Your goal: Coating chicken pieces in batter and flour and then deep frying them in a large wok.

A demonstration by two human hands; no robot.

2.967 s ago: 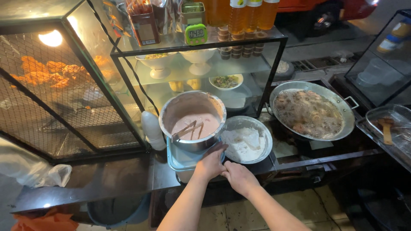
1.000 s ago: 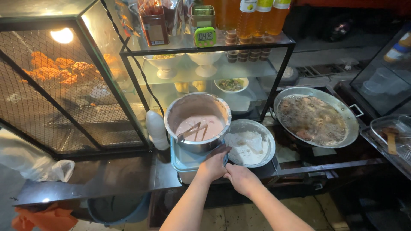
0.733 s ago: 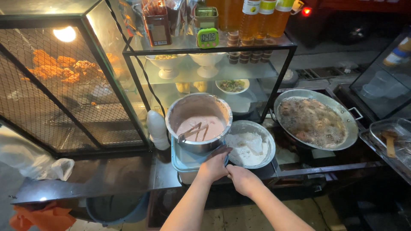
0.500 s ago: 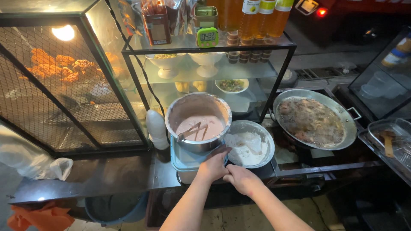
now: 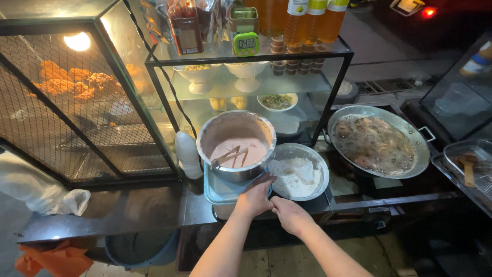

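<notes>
Left hand point(image 5: 254, 197) is curling its fingers against the batter pot point(image 5: 236, 145), which sits on a pale tub point(image 5: 220, 192) at the counter's front edge, likely steadying it. Right hand point(image 5: 289, 214), loosely closed, is resting beside the flour bowl point(image 5: 300, 172); its grip can't be made out.

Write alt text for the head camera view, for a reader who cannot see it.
A person's left hand and right hand rest together at the near edge of a street food stall counter, touching a pale tub under a metal pot of pinkish batter. Beside it sit a flour bowl and a frying pan.
</notes>
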